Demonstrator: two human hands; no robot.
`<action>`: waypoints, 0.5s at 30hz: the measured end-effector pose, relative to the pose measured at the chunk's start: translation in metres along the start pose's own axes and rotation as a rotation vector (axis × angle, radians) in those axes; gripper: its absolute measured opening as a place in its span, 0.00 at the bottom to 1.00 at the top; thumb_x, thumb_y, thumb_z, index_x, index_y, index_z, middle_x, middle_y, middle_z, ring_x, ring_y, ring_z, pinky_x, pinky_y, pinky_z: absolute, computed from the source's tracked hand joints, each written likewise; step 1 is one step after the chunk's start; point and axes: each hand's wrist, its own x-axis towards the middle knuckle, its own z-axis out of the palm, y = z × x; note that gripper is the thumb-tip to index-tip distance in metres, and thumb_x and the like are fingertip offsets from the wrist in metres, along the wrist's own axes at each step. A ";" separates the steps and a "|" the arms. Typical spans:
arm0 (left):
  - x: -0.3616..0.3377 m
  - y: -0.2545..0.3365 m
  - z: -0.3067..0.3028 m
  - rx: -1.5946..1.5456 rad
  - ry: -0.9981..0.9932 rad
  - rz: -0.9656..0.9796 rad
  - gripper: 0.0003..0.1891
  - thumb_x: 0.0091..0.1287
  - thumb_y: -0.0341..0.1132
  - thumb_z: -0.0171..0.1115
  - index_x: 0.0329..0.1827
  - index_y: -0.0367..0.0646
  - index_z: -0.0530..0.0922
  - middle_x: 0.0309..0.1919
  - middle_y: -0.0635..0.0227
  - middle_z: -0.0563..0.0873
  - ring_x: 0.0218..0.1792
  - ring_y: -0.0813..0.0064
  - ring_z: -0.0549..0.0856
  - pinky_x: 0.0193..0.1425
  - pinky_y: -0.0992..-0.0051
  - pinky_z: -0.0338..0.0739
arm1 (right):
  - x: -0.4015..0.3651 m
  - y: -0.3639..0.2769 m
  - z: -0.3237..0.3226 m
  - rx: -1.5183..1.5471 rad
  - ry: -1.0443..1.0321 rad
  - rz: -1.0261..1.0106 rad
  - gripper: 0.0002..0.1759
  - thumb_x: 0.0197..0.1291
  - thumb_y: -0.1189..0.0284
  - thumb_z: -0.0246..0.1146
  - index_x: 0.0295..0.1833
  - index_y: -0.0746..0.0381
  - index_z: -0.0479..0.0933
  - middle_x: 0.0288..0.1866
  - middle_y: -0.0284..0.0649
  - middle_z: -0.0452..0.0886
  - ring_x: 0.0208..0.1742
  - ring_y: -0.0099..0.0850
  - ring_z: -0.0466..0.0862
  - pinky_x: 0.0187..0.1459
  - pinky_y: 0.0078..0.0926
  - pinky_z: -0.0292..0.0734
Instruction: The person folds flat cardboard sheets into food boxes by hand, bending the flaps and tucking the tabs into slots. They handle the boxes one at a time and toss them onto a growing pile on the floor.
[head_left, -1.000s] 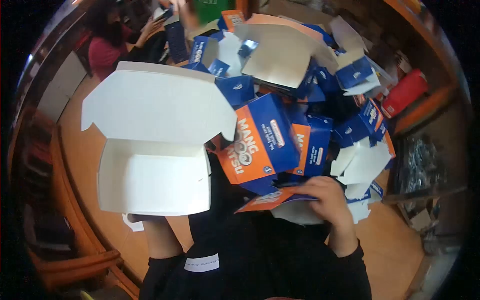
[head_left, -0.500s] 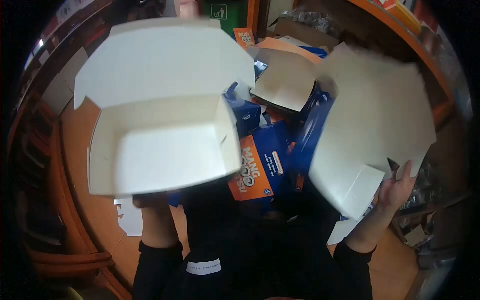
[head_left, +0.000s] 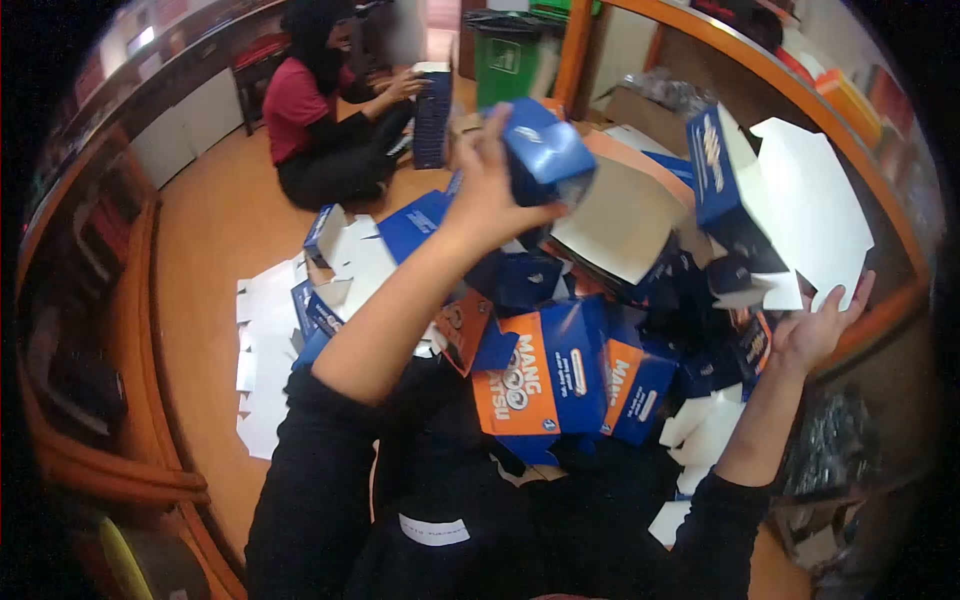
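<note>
My left hand (head_left: 482, 195) reaches up over the pile, thumb and fingers around a blue carton box (head_left: 550, 150) that is slightly blurred. Out to the right, my right hand (head_left: 825, 325) grips the lower edge of an open box (head_left: 815, 205). This box is white inside, and its blue printed side (head_left: 718, 180) faces left. Between my arms, in front of my body, lie orange and blue printed boxes (head_left: 575, 370). A brown-grey open carton (head_left: 620, 220) rests on the pile just below and right of the left hand.
White flat cardboard (head_left: 268, 370) and folded blue pieces (head_left: 412, 222) lie on the floor at left. A person (head_left: 305, 115) sits on the floor by a stack of blue cartons (head_left: 433, 120). Behind stands a green bin (head_left: 503, 65). An orange wooden frame (head_left: 890, 325) borders the right.
The wide open white box is gone from above my left hand, which has moved up and right with a blue box. My right hand's box has turned and moved farther away. The view has risen.
</note>
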 end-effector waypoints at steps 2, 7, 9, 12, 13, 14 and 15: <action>0.009 -0.013 0.012 0.016 -0.243 -0.127 0.62 0.34 0.53 0.77 0.71 0.53 0.43 0.61 0.32 0.54 0.62 0.36 0.59 0.64 0.51 0.60 | 0.011 0.023 0.015 -0.147 -0.080 -0.024 0.25 0.65 0.79 0.44 0.67 0.57 0.55 0.66 0.44 0.60 0.64 0.39 0.65 0.59 0.40 0.66; 0.029 -0.002 0.008 0.356 -0.373 -0.284 0.60 0.38 0.59 0.72 0.71 0.53 0.44 0.67 0.43 0.51 0.65 0.36 0.55 0.60 0.41 0.61 | 0.049 0.067 -0.016 -0.607 -0.413 -0.168 0.26 0.59 0.81 0.53 0.64 0.62 0.62 0.65 0.46 0.58 0.65 0.36 0.63 0.63 0.32 0.59; 0.033 -0.007 0.010 0.431 -0.342 -0.273 0.58 0.41 0.60 0.71 0.71 0.53 0.44 0.68 0.47 0.51 0.66 0.40 0.56 0.58 0.36 0.60 | 0.052 0.070 -0.023 -0.617 -0.487 -0.193 0.28 0.57 0.78 0.57 0.65 0.62 0.62 0.65 0.47 0.58 0.66 0.36 0.61 0.65 0.34 0.58; 0.036 -0.037 0.022 0.240 -0.273 -0.228 0.56 0.43 0.57 0.70 0.71 0.52 0.44 0.68 0.47 0.52 0.64 0.43 0.62 0.60 0.41 0.62 | 0.038 0.058 -0.030 -0.562 -0.478 -0.264 0.29 0.58 0.78 0.56 0.66 0.62 0.60 0.66 0.45 0.56 0.67 0.35 0.59 0.65 0.33 0.58; 0.037 -0.054 0.031 0.137 -0.256 -0.145 0.55 0.47 0.52 0.70 0.71 0.51 0.41 0.64 0.42 0.59 0.59 0.45 0.70 0.62 0.52 0.65 | 0.030 0.051 -0.031 -0.519 -0.482 -0.261 0.29 0.58 0.77 0.56 0.66 0.61 0.59 0.67 0.44 0.56 0.67 0.35 0.59 0.65 0.33 0.57; 0.040 -0.067 0.036 0.060 -0.318 -0.139 0.55 0.47 0.51 0.70 0.71 0.51 0.40 0.63 0.41 0.61 0.57 0.44 0.71 0.61 0.55 0.65 | 0.020 0.041 -0.028 -0.481 -0.487 -0.251 0.29 0.58 0.77 0.56 0.66 0.61 0.59 0.68 0.42 0.56 0.67 0.35 0.59 0.65 0.34 0.57; 0.043 -0.075 0.038 -0.019 -0.380 -0.134 0.55 0.48 0.49 0.70 0.71 0.51 0.39 0.61 0.40 0.63 0.56 0.44 0.72 0.61 0.58 0.66 | 0.008 0.025 -0.023 -0.553 -0.498 -0.252 0.30 0.59 0.77 0.55 0.67 0.60 0.57 0.69 0.39 0.55 0.66 0.35 0.59 0.65 0.34 0.57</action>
